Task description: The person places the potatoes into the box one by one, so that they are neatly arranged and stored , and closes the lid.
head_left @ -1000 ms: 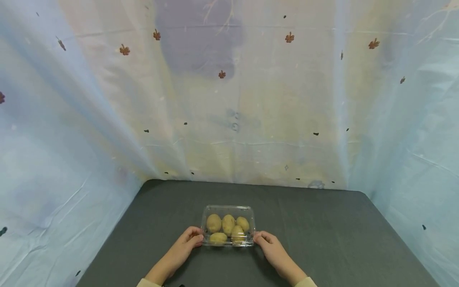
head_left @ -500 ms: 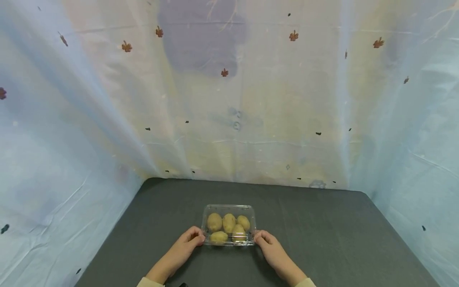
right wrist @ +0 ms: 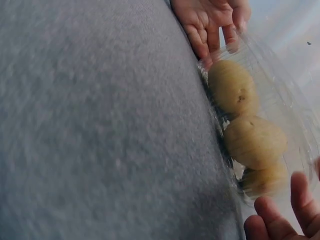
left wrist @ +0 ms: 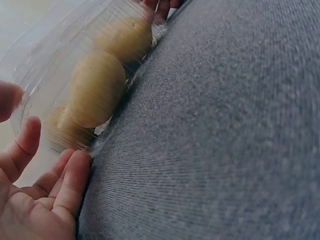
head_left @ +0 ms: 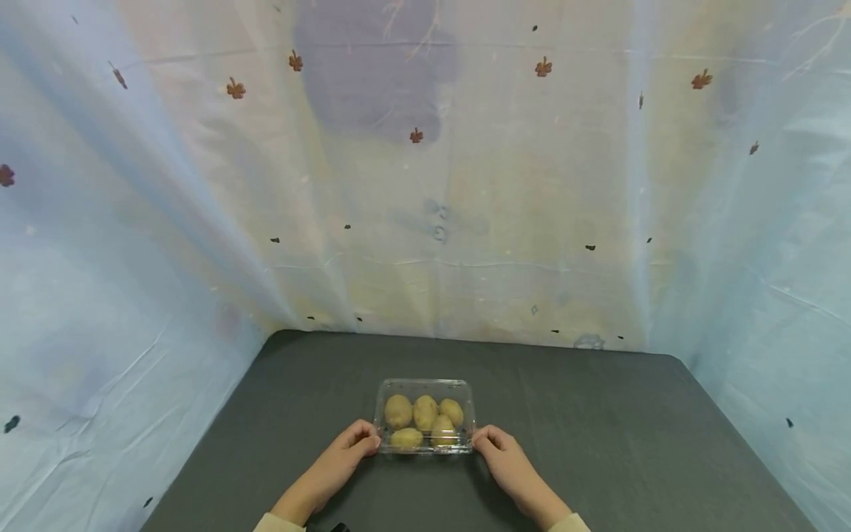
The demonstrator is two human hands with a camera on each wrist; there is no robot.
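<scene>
A clear plastic clamshell box (head_left: 425, 383) lies on the dark tabletop, its lid apparently down. Several small yellow potatoes (head_left: 399, 411) show through its walls. My left hand (head_left: 340, 459) holds the near left corner, thumb toward the top edge. In the left wrist view, lower fingertips (left wrist: 77, 159) touch the box near its base. My right hand (head_left: 508, 467) holds the near right corner in the same way. The right wrist view shows curved fingers (right wrist: 270, 215) beside the potatoes' end of the box. The box's underside is hidden.
Dark grey cloth covers the table (head_left: 598, 428), which runs out on both sides of the box. Pale printed curtains (head_left: 492, 185) with leaf patterns stand behind and along both sides. A small black object (head_left: 340, 527) peeks in at the bottom edge.
The head view has shifted very slightly. Both hands stay at the corners of the box, and the box and potatoes stay where they were.
</scene>
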